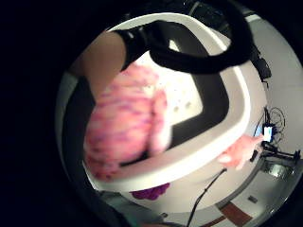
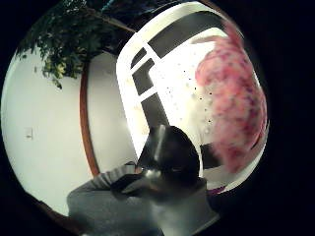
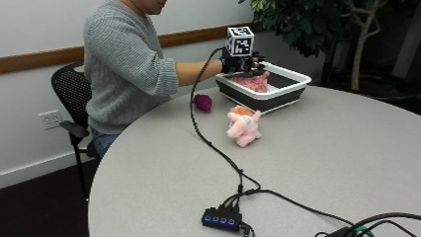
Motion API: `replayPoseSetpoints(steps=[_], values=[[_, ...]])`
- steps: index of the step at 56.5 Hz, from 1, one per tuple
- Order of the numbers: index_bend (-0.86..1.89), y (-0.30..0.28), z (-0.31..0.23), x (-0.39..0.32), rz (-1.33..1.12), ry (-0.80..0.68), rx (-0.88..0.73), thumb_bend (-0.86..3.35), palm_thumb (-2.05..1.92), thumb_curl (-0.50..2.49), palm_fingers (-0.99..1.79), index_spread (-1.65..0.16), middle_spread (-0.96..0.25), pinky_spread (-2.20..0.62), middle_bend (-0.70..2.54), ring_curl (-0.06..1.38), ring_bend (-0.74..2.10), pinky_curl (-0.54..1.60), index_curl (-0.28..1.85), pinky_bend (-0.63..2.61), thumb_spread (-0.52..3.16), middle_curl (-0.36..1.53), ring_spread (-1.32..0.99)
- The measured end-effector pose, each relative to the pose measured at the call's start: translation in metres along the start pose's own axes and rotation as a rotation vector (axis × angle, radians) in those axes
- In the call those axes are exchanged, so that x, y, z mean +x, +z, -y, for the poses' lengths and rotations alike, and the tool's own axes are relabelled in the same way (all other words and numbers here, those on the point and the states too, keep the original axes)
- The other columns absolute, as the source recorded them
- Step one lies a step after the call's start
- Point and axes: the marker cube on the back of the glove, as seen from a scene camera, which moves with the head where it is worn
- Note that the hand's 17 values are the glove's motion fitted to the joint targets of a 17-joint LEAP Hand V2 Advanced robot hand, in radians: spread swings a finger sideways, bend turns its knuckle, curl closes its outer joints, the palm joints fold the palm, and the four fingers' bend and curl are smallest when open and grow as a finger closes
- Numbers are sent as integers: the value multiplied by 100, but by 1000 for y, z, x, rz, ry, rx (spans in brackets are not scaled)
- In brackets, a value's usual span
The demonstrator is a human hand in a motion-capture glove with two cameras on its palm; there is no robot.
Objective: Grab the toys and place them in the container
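- Outside view: the gloved right hand (image 3: pixel 244 63) hangs over the container (image 3: pixel 287 94), grip curled round a pink fuzzy toy (image 3: pixel 253 81)
- Pink plush (image 3: pixel 242 125) and purple toy (image 3: pixel 203 102) lie on the tabletop (image 3: pixel 342 158) — both outside the container

Three toys show: one pink speckled plush toy (image 3: pixel 252 82) in the single container (image 3: pixel 289 94), one pink plush animal (image 3: pixel 243 127) mid-counter, and one small purple toy (image 3: pixel 203 102) near the counter's edge.
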Motion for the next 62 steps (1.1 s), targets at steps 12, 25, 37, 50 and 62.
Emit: replayPoseSetpoints(steps=[12, 25, 37, 50, 62], values=[[11, -7, -14, 7, -48, -17, 6, -4, -6, 71, -22, -35, -13, -1, 12, 35, 38, 42, 41, 107, 124, 35, -11], [14, -24, -39, 29, -68, 11, 37, -3, -4, 56, -17, -35, -13, 3, 13, 34, 32, 38, 35, 100, 133, 30, -8], [14, -58, -74, 128, -154, 213, 91, -3, -4, 47, -15, -36, -12, 4, 13, 34, 30, 36, 32, 97, 137, 27, -8], [15, -73, -100, 221, -153, 457, 65, -2, -2, 41, -12, -36, -12, 5, 13, 34, 28, 35, 31, 94, 139, 25, -8], [16, -18, -91, 260, -123, 538, -67, -2, -2, 38, -12, -36, -12, 5, 14, 34, 25, 34, 31, 93, 140, 24, -7]])
